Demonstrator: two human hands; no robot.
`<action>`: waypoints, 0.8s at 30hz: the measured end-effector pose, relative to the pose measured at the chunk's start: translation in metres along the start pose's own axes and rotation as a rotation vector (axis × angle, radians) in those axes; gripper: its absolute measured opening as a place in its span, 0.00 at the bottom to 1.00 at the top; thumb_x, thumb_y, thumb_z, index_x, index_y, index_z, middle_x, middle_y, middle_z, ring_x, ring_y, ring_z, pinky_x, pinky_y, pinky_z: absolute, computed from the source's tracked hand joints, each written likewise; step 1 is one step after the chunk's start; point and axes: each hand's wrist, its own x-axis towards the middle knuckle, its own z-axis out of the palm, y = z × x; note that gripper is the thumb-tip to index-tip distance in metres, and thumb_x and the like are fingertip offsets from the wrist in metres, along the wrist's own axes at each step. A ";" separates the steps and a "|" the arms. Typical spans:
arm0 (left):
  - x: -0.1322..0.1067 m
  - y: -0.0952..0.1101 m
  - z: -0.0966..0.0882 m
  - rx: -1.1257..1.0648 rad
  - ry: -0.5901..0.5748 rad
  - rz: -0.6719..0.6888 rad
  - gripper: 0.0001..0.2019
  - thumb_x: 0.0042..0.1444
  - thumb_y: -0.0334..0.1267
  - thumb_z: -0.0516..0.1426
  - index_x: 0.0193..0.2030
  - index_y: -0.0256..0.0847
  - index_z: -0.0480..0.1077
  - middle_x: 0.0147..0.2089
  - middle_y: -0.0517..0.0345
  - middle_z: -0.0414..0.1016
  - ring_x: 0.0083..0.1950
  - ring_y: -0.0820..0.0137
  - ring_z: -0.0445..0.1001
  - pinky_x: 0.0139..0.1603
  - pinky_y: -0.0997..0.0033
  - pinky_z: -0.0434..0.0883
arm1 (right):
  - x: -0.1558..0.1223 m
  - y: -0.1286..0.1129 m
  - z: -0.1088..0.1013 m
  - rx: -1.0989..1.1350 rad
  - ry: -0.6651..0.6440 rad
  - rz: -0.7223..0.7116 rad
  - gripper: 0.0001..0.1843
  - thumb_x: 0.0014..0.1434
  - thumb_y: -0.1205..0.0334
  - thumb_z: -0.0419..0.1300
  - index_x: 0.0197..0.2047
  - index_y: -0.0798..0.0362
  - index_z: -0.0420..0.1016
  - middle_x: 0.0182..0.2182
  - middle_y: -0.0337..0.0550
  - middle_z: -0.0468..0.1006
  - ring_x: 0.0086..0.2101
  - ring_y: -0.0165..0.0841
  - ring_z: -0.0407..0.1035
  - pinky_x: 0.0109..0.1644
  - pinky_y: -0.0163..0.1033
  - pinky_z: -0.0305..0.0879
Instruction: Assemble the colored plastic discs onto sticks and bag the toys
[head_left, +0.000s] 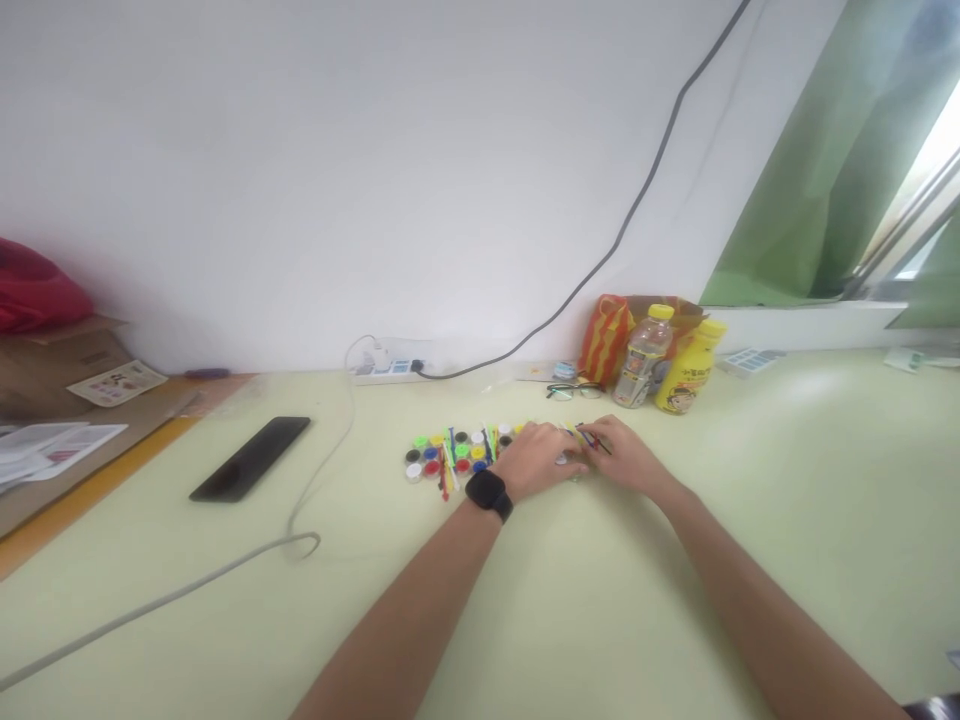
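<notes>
Small round pots with coloured lids (463,452) stand in rows on the pale green table (570,600). Thin coloured strips (448,465) lie bundled across them, in white, red, yellow, green and blue. My left hand (538,460), below a black watch (489,492), reaches over the right part of the rows and hides several pots. Its fingers are bent together, and what they grip is hidden. Against its fingertips, my right hand (619,455) is closed in a pinch on thin dark and red strips (594,438).
Behind the hands are eyeglasses (574,390), a clear bottle (643,360), a yellow bottle (690,370) and a red-and-yellow bag (606,340). A power strip (390,372) sits by the wall. At left are a black phone (251,460), a white cable (195,588) and a cardboard box (60,365).
</notes>
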 end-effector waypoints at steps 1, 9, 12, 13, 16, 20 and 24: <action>0.001 0.000 0.002 0.009 -0.003 -0.011 0.08 0.63 0.43 0.59 0.43 0.47 0.78 0.45 0.57 0.81 0.50 0.59 0.75 0.50 0.61 0.65 | 0.000 -0.002 0.000 0.000 -0.015 -0.008 0.15 0.56 0.61 0.62 0.48 0.48 0.80 0.43 0.48 0.78 0.42 0.41 0.72 0.49 0.43 0.67; 0.002 0.007 0.009 0.109 0.101 -0.066 0.12 0.63 0.47 0.58 0.46 0.42 0.75 0.47 0.50 0.78 0.53 0.55 0.72 0.52 0.57 0.65 | 0.000 -0.003 -0.001 0.028 -0.033 0.034 0.16 0.49 0.71 0.59 0.41 0.50 0.81 0.40 0.47 0.79 0.38 0.39 0.73 0.42 0.40 0.68; -0.002 0.006 0.005 0.085 0.104 -0.072 0.17 0.60 0.49 0.61 0.50 0.43 0.74 0.51 0.49 0.77 0.55 0.53 0.71 0.55 0.55 0.64 | -0.001 -0.003 -0.003 0.033 -0.036 0.044 0.16 0.49 0.70 0.58 0.40 0.50 0.81 0.38 0.45 0.80 0.36 0.38 0.73 0.41 0.40 0.69; -0.003 0.005 0.004 0.080 0.104 -0.072 0.17 0.59 0.49 0.61 0.52 0.44 0.73 0.52 0.49 0.76 0.56 0.53 0.71 0.56 0.54 0.64 | -0.001 -0.004 -0.004 0.035 -0.032 0.045 0.15 0.49 0.69 0.59 0.39 0.50 0.81 0.38 0.45 0.81 0.36 0.38 0.73 0.40 0.40 0.69; -0.005 0.002 0.000 0.059 0.080 -0.089 0.18 0.58 0.48 0.61 0.53 0.45 0.73 0.54 0.51 0.76 0.56 0.54 0.71 0.56 0.54 0.64 | -0.001 -0.007 -0.005 0.058 -0.030 0.047 0.12 0.49 0.66 0.59 0.37 0.51 0.81 0.36 0.45 0.81 0.34 0.39 0.74 0.39 0.41 0.70; -0.005 -0.002 0.000 0.042 0.052 -0.112 0.14 0.61 0.47 0.60 0.51 0.45 0.74 0.51 0.52 0.77 0.53 0.56 0.73 0.54 0.56 0.65 | -0.002 -0.012 -0.006 0.151 -0.072 0.055 0.11 0.49 0.66 0.59 0.36 0.51 0.80 0.35 0.45 0.82 0.34 0.39 0.76 0.39 0.40 0.72; -0.004 -0.004 0.003 0.038 0.053 -0.093 0.16 0.61 0.50 0.60 0.50 0.44 0.74 0.50 0.51 0.77 0.53 0.55 0.73 0.53 0.56 0.65 | -0.002 -0.015 -0.006 0.243 -0.116 0.088 0.12 0.48 0.68 0.58 0.35 0.51 0.79 0.32 0.43 0.83 0.32 0.38 0.77 0.35 0.39 0.72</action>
